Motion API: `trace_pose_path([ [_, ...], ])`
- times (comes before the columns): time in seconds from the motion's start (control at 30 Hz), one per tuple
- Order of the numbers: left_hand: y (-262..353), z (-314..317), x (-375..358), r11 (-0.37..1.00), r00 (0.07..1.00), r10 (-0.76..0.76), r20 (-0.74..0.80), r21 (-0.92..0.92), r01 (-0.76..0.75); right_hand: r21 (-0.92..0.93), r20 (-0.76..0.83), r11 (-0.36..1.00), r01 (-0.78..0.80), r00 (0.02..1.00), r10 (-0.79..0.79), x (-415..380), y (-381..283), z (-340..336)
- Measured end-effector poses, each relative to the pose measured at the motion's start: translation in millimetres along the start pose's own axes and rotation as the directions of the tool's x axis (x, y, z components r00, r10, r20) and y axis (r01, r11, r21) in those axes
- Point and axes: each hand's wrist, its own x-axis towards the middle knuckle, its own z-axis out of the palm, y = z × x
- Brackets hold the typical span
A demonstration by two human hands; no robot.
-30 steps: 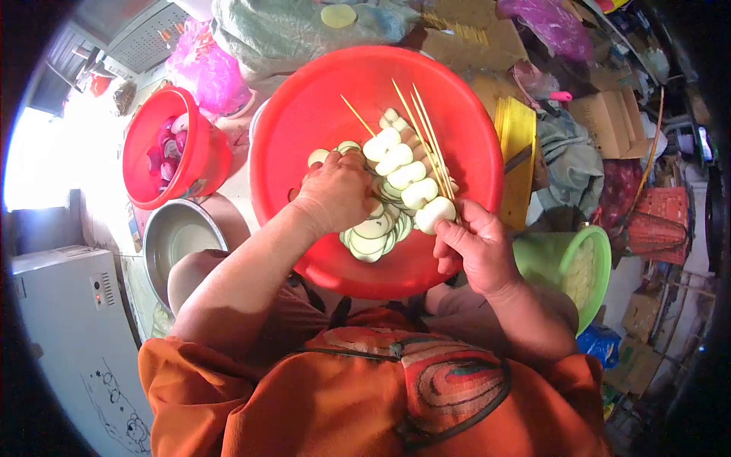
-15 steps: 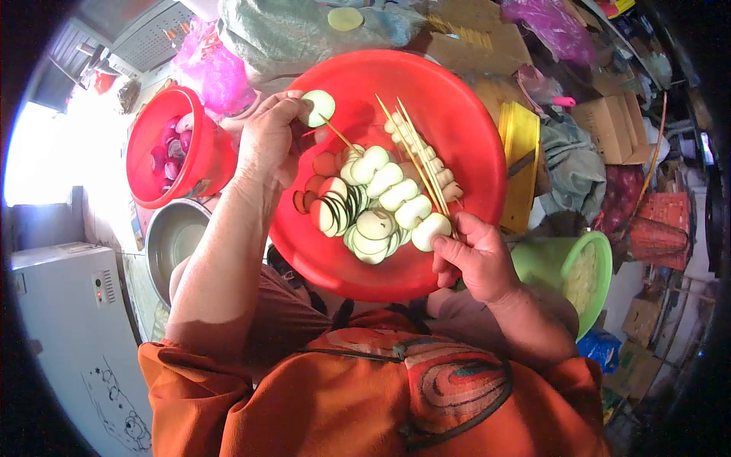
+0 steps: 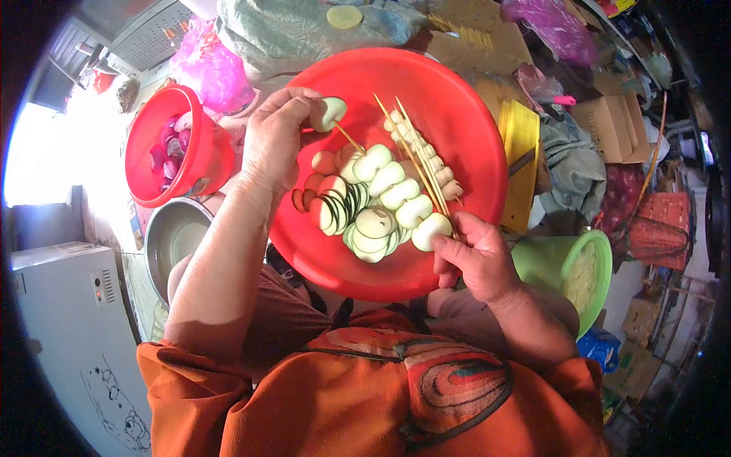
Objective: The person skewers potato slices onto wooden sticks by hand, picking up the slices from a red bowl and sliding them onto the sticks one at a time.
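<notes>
My left hand [image 3: 278, 133] pinches a pale green vegetable slice [image 3: 328, 113] at the tip of a wooden skewer [image 3: 349, 136]. Several folded pale slices [image 3: 387, 179] are threaded along that skewer. At its lower end my right hand [image 3: 476, 255] holds the skewer, beside the lowest slice, along with some bare sticks [image 3: 423, 164]. Beneath lies a large red basin [image 3: 464, 99] with round green-edged slices [image 3: 371, 236], orange-red slices [image 3: 323, 161] and a row of small pale pieces on sticks [image 3: 449, 188].
A red bucket [image 3: 137, 171] with purple pieces and a metal bowl [image 3: 156, 244] are at the left. On the right are a yellow container [image 3: 519, 167] and a green bucket [image 3: 541, 263]. A cardboard box of skewers [image 3: 487, 46] lies beyond the basin.
The slice in my left hand has shifted slightly right and down onto the skewer tip, and it now looks folded. My right hand has barely moved.
</notes>
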Motion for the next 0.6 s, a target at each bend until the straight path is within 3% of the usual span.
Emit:
trace_pose_path([
  [0.07,0,6,-3,0.998,0.999,-0.036,0.004,-0.042,0.036,0.004,-0.011,1.0,0.003,1.0,-0.003,0,1,0],
  [0.13,6,13,-8,0.991,0.988,-0.116,-0.099,-0.081,0.108,0.007,-0.021,1.0,0.007,1.0,-0.007,1,3,0],
  [0.27,1,9,-4,0.983,0.986,-0.132,-0.103,-0.138,0.118,-0.039,-0.024,0.999,0.036,0.999,-0.036,1,6,1],
  [0.6,-14,18,-19,0.906,0.895,-0.405,0.188,-0.047,0.42,-0.028,-0.084,0.996,0.083,0.993,-0.085,5,7,4],
])
